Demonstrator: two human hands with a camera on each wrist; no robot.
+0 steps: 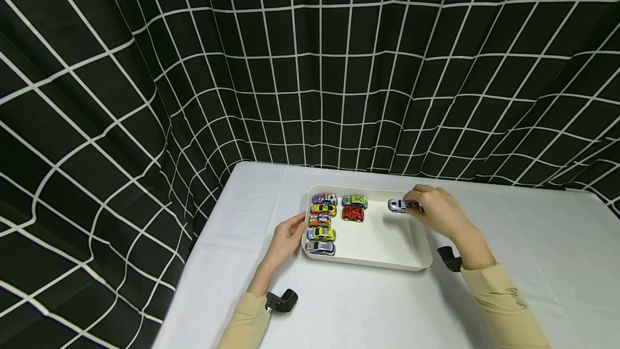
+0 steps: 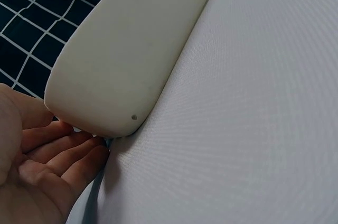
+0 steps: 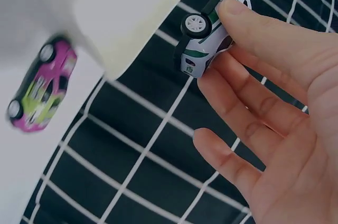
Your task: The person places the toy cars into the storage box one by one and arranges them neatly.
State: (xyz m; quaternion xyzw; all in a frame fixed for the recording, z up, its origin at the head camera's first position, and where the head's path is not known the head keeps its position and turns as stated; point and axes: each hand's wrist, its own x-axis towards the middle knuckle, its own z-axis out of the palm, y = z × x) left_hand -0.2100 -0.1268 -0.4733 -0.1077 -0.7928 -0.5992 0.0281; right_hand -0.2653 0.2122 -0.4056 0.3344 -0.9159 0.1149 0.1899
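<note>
A silver toy car point(image 1: 398, 206) is pinched between thumb and fingers of my right hand point(image 1: 438, 211), over the right part of a white tray point(image 1: 382, 260). In the right wrist view this toy car point(image 3: 211, 39) shows white wheels and green and dark markings. My left hand point(image 1: 287, 238) touches the tray's left wall from outside, its fingers loosely bent; the left wrist view has its fingertips right at the tray's corner point(image 2: 116, 86). Inside the tray, several toy cars point(image 1: 322, 234) form a left column. Beside them are a green-blue car point(image 1: 355, 201) and a red car point(image 1: 353, 214).
A pink and green toy car point(image 3: 45, 84) lies on the white cloth outside the tray in the right wrist view; the head view does not show it. The white-covered table point(image 1: 261, 193) reaches back to a black curtain point(image 1: 339, 96) with a white grid.
</note>
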